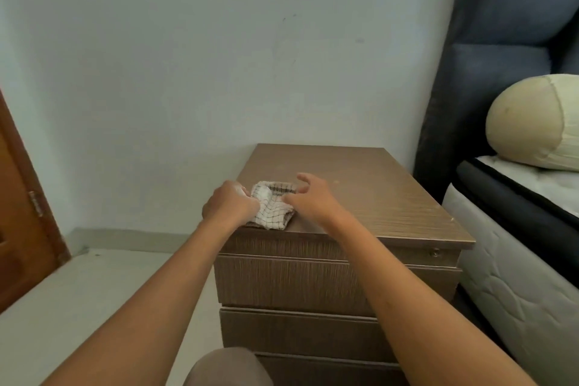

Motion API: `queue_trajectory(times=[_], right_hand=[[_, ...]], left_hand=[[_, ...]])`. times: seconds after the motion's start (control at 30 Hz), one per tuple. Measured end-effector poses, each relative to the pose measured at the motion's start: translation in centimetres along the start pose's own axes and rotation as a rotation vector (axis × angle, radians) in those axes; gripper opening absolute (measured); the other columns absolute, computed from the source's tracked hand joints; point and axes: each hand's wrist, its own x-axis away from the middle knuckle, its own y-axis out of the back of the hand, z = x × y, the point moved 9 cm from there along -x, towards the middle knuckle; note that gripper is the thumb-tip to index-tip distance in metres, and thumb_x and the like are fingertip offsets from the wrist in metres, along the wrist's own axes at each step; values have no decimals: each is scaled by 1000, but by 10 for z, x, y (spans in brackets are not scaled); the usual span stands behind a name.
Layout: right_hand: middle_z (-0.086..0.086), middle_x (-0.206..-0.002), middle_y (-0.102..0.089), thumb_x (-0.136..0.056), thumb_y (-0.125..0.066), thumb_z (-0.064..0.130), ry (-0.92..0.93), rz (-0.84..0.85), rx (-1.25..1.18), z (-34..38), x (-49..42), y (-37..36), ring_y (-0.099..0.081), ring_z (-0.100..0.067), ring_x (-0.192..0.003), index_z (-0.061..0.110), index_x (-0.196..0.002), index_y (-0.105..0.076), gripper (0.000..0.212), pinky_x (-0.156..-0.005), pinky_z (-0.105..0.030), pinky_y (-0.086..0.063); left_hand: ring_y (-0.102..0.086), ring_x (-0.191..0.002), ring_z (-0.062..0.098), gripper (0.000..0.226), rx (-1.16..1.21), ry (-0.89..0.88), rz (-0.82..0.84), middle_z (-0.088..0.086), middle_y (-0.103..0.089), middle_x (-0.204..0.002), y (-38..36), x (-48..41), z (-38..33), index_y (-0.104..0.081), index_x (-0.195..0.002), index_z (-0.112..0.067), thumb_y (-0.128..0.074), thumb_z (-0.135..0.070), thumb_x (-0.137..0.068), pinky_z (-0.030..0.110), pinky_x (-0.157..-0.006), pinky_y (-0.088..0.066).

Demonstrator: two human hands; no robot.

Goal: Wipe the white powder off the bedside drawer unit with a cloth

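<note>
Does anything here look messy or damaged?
Small things only: pale specks dot the drawer unit top beyond the cloth, and dark scuff marks spot the wall above.

head view, looking down, close over drawer unit

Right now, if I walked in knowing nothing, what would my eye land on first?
Two bare arms reach in from below to a checked cloth bunched on the near left corner of a brown drawer unit. The left hand grips the cloth, and the right hand is at its other side with fingers spread. To the right, a cream bolster lies on a white mattress against a dark blue headboard.
</note>
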Motion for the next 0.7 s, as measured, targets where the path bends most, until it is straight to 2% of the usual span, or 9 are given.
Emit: queue_trajectory(times=[0.07, 0.13, 0.2, 0.27, 0.37, 0.5, 0.6, 0.7], right_hand=[[-4, -129, -57, -84, -68, 20, 62, -37, 138, 1, 2, 3, -56, -17, -112, 21, -127, -55, 44, -98, -34, -47], [0, -107, -65, -81, -72, 26, 97, -11, 181, 0, 8, 3, -62, -15, -96, 25, -103, -65, 23, -91, -36, -52], [4, -93, -66, -79, -75, 32, 141, 94, 245, -1, 16, -6, -63, -11, -83, 26, -95, -67, 19, -83, -35, -55], [11, -86, -64, -79, -74, 36, 178, 141, 331, -3, 23, -13, -60, -5, -77, 30, -94, -66, 18, -82, -36, -54], [18, -83, -61, -81, -71, 40, 187, 83, 391, -8, 21, -16, -58, -1, -78, 36, -96, -65, 17, -89, -43, -50], [15, -95, -68, -86, -65, 42, 200, 11, 414, -5, 24, -20, -62, -8, -93, 34, -109, -66, 25, -97, -45, -45], [13, -103, -69, -88, -62, 42, 218, -27, 452, -1, 28, -21, -61, -10, -101, 33, -115, -65, 29, -100, -41, -39], [14, -104, -67, -88, -60, 42, 216, -51, 418, 6, 30, -11, -60, -8, -100, 32, -113, -65, 28, -99, -43, -42]], left_hand=[[-64, -90, 22, 11, -46, -32, -39, -4, -67, -90, 3, -2, 5, -67, -84, -23, -62, -33, -83, 33, -80, -52], [-63, -86, 16, 12, 29, -105, -45, -8, -66, -87, 6, 1, 5, -65, -84, -26, -62, -38, -83, 30, -74, -51], [-63, -81, 10, 11, 111, -221, -25, -11, -66, -84, 7, 7, 2, -67, -83, -27, -64, -38, -83, 24, -64, -46], [-59, -79, 2, 11, 96, -332, 4, -15, -65, -85, 6, 17, 0, -70, -83, -28, -65, -37, -85, 19, -61, -41], [-55, -81, 1, 16, -4, -411, 34, -19, -62, -92, 1, 20, 6, -71, -91, -30, -67, -44, -83, 20, -65, -40], [-55, -98, 9, 25, -87, -400, 9, -14, -62, -105, 1, 16, 11, -71, -101, -31, -66, -46, -83, 31, -81, -49], [-56, -100, 11, 23, -129, -389, -41, -11, -63, -110, 2, 16, 9, -71, -102, -29, -66, -44, -85, 30, -79, -47], [-58, -101, 14, 23, -131, -384, -80, -10, -65, -109, 9, 19, 4, -71, -102, -28, -64, -43, -86, 30, -80, -48]])
